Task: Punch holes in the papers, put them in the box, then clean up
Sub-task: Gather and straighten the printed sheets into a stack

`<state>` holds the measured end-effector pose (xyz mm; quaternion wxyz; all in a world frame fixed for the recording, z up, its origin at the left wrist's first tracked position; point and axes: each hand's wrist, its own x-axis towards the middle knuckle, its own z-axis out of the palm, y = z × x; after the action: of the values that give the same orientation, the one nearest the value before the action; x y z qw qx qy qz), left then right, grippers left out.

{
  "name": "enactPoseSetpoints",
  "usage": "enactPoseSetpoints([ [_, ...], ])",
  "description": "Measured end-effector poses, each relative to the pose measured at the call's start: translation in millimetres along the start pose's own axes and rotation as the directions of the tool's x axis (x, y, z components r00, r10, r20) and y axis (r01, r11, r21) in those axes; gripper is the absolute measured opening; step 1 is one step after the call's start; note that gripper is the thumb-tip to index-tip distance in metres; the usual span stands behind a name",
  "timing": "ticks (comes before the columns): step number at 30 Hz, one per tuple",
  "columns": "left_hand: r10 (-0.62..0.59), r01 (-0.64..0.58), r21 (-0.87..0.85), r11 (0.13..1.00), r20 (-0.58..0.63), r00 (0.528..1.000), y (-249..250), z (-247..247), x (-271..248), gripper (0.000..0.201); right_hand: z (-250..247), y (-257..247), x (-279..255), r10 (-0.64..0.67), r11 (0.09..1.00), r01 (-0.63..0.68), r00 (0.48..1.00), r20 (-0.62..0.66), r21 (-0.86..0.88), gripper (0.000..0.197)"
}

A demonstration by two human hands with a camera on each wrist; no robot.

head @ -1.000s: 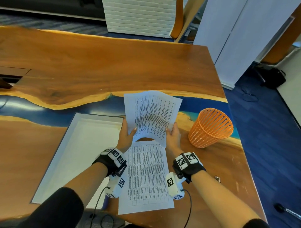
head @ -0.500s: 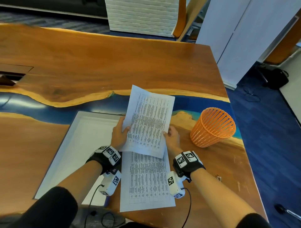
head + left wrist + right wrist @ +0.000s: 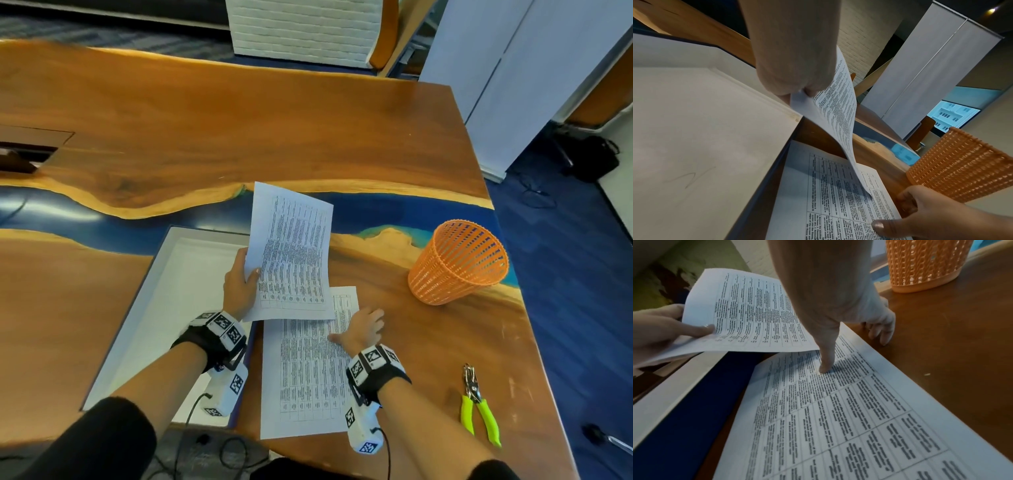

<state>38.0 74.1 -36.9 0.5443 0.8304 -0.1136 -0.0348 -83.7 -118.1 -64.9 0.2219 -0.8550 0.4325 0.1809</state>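
Left grip: left hand [image 3: 239, 287] pinches the lifted sheet [image 3: 291, 253] at its lower left edge, thumb on top, fingers underneath; sheet hangs curved, off the counter [image 3: 428, 342].
Right grip: right hand [image 3: 363, 329] holds nothing, fingers relaxed and spread, thumb tip pressing on the flat sheet [image 3: 305, 377], fingertips on the wood past its right edge.
Change: half a second ago both hands held the lifted sheet; now the right one has let go and dropped to the flat sheet, and the left has swung its sheet toward the box.
Box: white box [image 3: 164, 308] sits just left of the flat sheet, nothing visible inside; lifted sheet's left edge overlaps the box's right rim.
Punch: hole punch [image 3: 478, 404] with green handles lies right of the flat sheet, well apart, untouched.
Basket: orange basket [image 3: 459, 263] stands beyond and right of the flat sheet.
Holes: cannot tell if either sheet is punched.
Meaning: looks like one sheet is about to go into the box single-handed, while the right hand pins the other sheet.
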Motion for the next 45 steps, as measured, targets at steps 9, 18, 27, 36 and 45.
enactPoseSetpoints([
  [9, 0.022, -0.022, -0.007, 1.000, 0.012, 1.000, 5.5, 2.8, 0.8, 0.046, -2.1, -7.4, -4.1, 0.022, 0.997, -0.029, 0.995, 0.096, 0.073, 0.100],
  [18, -0.048, 0.048, 0.004, 0.999, 0.019, 0.999, 8.2, 2.2, -0.2, 0.047, 0.7, -6.9, -3.6, 0.042, 0.996, -0.041, 0.999, 0.006, -0.083, 0.085],
  [27, -0.078, 0.078, 0.026, 0.997, 0.011, 0.997, 14.3, -2.7, -1.4, 0.044, -0.7, 3.9, -5.2, 0.036, 0.974, -0.056, 0.995, 0.093, 0.222, 0.079],
  [36, -0.119, 0.118, 0.049, 0.992, 0.017, 0.993, 5.7, 0.1, -0.6, 0.046, -48.3, 18.6, 17.4, 0.026, 0.890, 0.107, 0.958, -0.285, 0.444, 0.018],
  [45, -0.124, 0.124, -0.005, 0.992, 0.020, 0.992, 8.4, 9.1, -4.9, 0.058, -156.2, -16.1, 20.0, -0.256, 0.575, 0.710, 0.627, -0.735, 0.405, 0.011],
])
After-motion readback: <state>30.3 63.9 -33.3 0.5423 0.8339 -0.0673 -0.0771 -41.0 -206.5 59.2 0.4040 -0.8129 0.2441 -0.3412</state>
